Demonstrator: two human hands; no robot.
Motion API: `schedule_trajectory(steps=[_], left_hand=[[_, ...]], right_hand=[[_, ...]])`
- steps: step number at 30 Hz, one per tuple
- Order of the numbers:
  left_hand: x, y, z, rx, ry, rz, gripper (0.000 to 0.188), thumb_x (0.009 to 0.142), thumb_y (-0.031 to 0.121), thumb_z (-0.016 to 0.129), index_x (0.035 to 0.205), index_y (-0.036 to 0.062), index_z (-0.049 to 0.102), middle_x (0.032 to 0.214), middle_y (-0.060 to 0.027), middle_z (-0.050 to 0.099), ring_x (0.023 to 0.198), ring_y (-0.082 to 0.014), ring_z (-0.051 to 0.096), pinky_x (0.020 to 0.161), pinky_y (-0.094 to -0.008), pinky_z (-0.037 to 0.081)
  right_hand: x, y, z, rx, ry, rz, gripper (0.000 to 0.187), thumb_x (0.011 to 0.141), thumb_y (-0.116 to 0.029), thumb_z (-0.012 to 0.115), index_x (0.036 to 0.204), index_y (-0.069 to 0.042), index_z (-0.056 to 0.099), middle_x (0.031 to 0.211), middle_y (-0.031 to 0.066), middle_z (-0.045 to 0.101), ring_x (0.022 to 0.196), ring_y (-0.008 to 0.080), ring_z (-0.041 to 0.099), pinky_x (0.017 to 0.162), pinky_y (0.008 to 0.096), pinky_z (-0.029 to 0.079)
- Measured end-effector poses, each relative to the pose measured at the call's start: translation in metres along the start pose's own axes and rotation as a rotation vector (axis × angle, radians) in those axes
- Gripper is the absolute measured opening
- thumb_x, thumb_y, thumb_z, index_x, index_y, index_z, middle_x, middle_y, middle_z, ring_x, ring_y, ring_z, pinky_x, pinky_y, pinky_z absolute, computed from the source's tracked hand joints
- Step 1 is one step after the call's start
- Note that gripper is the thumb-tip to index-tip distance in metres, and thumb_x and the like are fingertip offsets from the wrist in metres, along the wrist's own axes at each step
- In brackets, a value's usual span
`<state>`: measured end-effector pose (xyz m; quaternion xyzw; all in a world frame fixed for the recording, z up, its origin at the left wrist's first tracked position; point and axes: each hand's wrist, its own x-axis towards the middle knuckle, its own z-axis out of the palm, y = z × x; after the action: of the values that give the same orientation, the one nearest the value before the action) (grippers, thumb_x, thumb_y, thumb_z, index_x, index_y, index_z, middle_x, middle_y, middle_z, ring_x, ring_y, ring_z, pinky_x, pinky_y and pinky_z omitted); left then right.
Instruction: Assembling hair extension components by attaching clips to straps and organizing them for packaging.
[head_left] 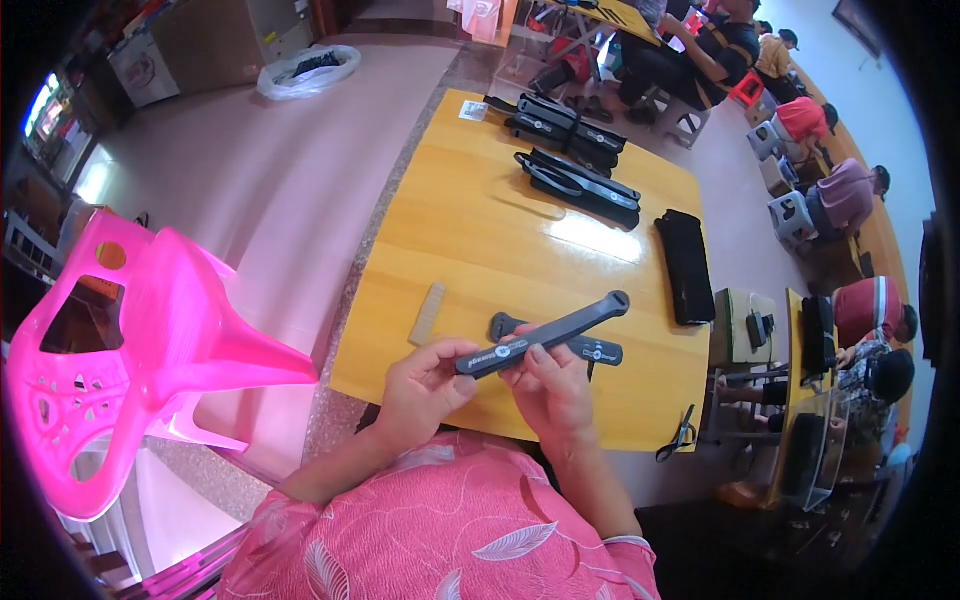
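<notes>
Both hands hold a dark grey flat strap (575,326) with a pale printed label and a rounded, holed end pointing up to the right. My left hand (420,395) pinches its labelled near end between thumb and fingers. My right hand (553,390) grips it around the middle, thumb on top. Just beyond and partly beneath lies a second labelled strap (602,351) on the yellow wooden table (480,250); the hands and the held strap hide some of it. Left of them rests a narrow beige strip (428,314).
Bundled dark straps (565,132) and another strap pile (580,188) lie on the far side. A black stack (686,267) is at the right edge, scissors (682,436) at the near right corner. A pink plastic chair (190,330) stands left. Several people sit working at right.
</notes>
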<state>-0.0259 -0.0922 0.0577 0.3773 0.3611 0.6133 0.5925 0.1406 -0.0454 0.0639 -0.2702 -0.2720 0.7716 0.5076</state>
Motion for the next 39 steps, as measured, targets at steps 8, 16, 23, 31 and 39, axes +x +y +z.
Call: schedule_trajectory(steps=[8,16,23,31,39], left_hand=[[0.01,0.023,0.018,-0.048,0.028,0.205,0.045,0.08,0.014,0.074,0.115,-0.0033,0.051,0.113,-0.0146,0.055,0.101,-0.0185,0.057,0.088,-0.0281,0.048],[0.005,0.011,0.014,0.006,-0.042,0.164,0.038,0.085,0.006,0.066,0.118,-0.0028,0.05,0.116,-0.0145,0.056,0.104,-0.0175,0.056,0.087,-0.0281,0.048],[0.015,0.024,-0.008,0.121,0.033,0.158,0.038,0.092,0.01,0.058,0.124,-0.0033,0.043,0.106,-0.0114,0.061,0.098,-0.0154,0.058,0.087,-0.0281,0.047],[0.007,0.015,0.002,0.299,-0.142,0.103,0.034,0.085,0.005,0.065,0.117,-0.0015,0.054,0.097,-0.0089,0.061,0.09,-0.0155,0.06,0.079,-0.0277,0.049],[0.03,0.028,0.011,0.58,-0.252,0.339,0.04,0.081,0.001,0.067,0.118,-0.0023,0.054,0.091,-0.0112,0.059,0.078,-0.0183,0.058,0.07,-0.0284,0.048]], right_hand=[[-0.021,0.014,0.021,0.288,0.021,0.133,0.026,0.095,-0.018,0.052,0.117,-0.004,0.053,0.101,0.0077,0.062,0.09,0.0194,0.059,0.081,0.0334,0.048],[-0.028,0.015,0.019,0.188,0.009,0.221,0.026,0.096,-0.018,0.051,0.117,-0.003,0.054,0.105,0.0083,0.062,0.097,0.0182,0.059,0.084,0.0331,0.047],[-0.047,-0.042,0.024,-0.624,-0.503,0.332,0.028,0.089,-0.008,0.062,0.114,0.002,0.061,0.113,0.0109,0.064,0.101,0.0123,0.059,0.089,0.0284,0.047],[-0.012,-0.03,0.031,-0.875,-0.051,-0.12,0.011,0.085,-0.003,0.065,0.094,0.004,0.065,0.088,0.0051,0.062,0.082,0.0107,0.058,0.073,0.0231,0.046],[0.004,-0.05,0.029,-1.03,-0.163,-0.213,0.016,0.082,-0.008,0.068,0.092,0.004,0.065,0.078,0.0103,0.065,0.068,0.0112,0.061,0.06,0.024,0.049]])
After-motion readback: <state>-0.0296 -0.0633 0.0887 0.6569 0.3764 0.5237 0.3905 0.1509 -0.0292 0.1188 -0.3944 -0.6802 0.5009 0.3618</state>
